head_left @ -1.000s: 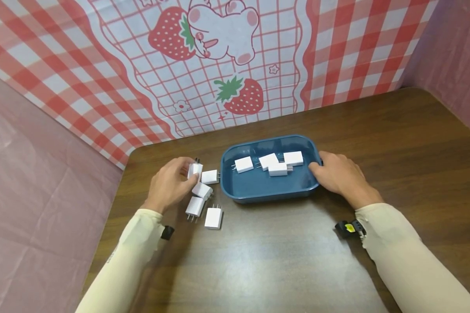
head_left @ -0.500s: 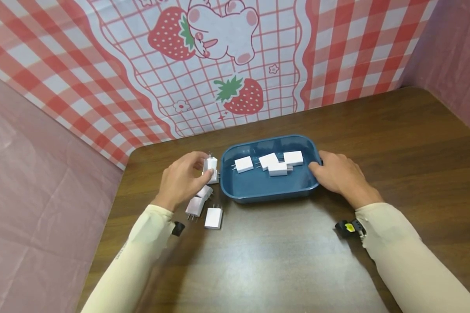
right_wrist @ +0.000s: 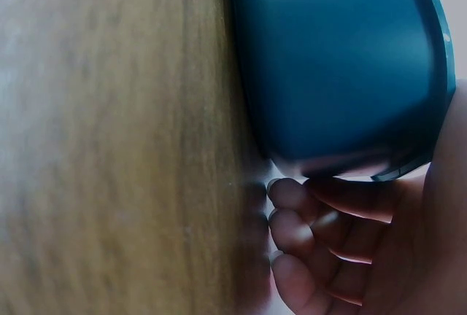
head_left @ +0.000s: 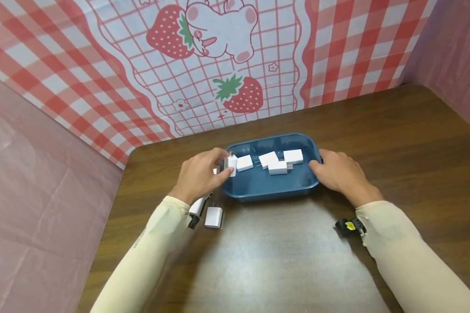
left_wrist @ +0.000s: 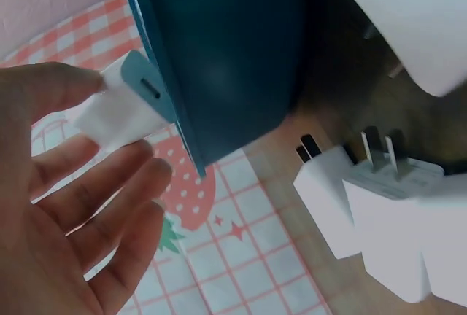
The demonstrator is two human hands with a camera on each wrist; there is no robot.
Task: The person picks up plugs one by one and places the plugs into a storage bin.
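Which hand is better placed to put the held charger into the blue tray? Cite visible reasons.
The left hand, most likely: it pinches the white charger at the left end of the blue tray, while the right hand grips the right end.

The tub (head_left: 276, 184) sits on the table (head_left: 266, 256). Behind the table, at 12 o'clock, is a cloth (head_left: 282, 89). Inside the tub are four plugs: a side plug (head_left: 244, 163) toward 9 o'clock and three bunched plugs (head_left: 277, 168) from the middle toward 2 o'clock. The right hand (head_left: 338, 174) is on the tub's 3 o'clock edge. The left hand (head_left: 199, 174) is at the 9 o'clock edge, with a held plug (head_left: 232, 165). A lone plug (head_left: 213, 217) lies at the tub's 8 o'clock. More plugs (head_left: 197, 205) lie at its 10 o'clock, partly behind the left arm (head_left: 152, 248).
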